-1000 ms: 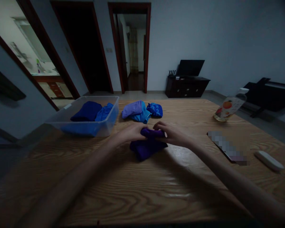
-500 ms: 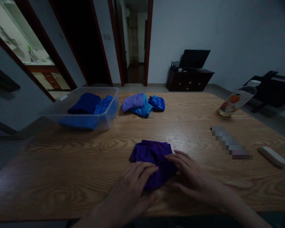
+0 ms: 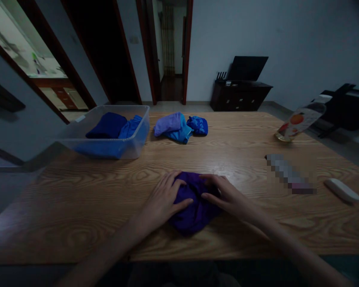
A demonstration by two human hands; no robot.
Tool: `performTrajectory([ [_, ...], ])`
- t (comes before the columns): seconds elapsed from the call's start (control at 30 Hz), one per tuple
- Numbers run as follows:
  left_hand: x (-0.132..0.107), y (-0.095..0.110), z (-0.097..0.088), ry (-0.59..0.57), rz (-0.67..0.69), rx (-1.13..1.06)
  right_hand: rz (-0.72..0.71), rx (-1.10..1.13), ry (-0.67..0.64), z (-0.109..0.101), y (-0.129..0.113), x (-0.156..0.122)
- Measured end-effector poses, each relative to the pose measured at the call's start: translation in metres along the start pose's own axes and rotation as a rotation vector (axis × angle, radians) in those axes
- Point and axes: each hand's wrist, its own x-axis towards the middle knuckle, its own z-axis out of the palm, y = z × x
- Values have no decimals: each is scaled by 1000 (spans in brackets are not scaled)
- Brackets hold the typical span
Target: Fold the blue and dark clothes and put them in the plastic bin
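Observation:
A dark purple cloth (image 3: 194,207) lies bunched on the wooden table (image 3: 107,207) in front of me. My left hand (image 3: 166,197) rests on its left side with fingers spread flat. My right hand (image 3: 224,195) lies on its right side, fingers stretched over the fabric. Both hands press on the cloth and neither grips it.
A clear plastic bin (image 3: 107,133) with blue folded cloths stands at the back left. A small heap of lilac and blue cloths (image 3: 179,127) lies beside it. A bottle (image 3: 300,119), a blurred-out object (image 3: 288,175) and a white remote (image 3: 342,190) sit at the right.
A second ago both hands held the cloth's far edge; then they dropped to its near edge. Now they have slid forward over the cloth, which looks more bunched.

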Motion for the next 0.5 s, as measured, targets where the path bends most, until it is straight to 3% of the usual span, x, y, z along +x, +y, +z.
performTrajectory([
  [0.17, 3, 12, -23, -46, 61, -135, 11, 147, -196, -9, -9, -5],
  [0.27, -21, 32, -35, -95, 87, -193, -69, 88, -326, -22, -27, -25],
  [0.33, -46, 45, -37, -195, 106, -226, -127, 14, -423, -27, -41, -42],
  [0.43, -81, 56, -21, -300, 179, -195, -144, -112, -503, -25, -51, -69],
  [0.5, -98, 57, 4, -204, 290, -60, -145, -226, -471, -14, -45, -87],
])
